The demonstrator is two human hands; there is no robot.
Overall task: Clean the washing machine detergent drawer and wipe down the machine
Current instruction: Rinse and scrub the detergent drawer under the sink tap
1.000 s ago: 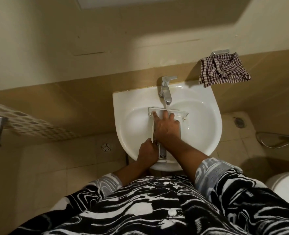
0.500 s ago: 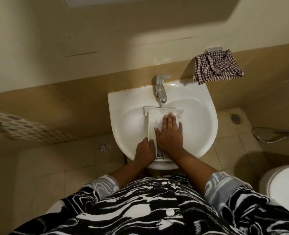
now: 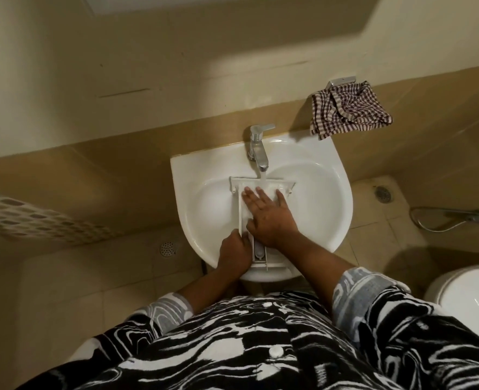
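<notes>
Fingers [image 3: 258, 193] along drawer [image 3: 244, 214], lengthwise toward faucet [image 3: 258, 147]

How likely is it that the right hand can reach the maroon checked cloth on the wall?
Probably yes: the right hand lies flat on the white plastic drawer, and nothing stands between it and the maroon checked cloth.

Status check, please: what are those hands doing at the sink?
Left hand grips drawer at near end. Right hand flat on it. Drawer in sink, under running tap. Nothing blocking.
</notes>
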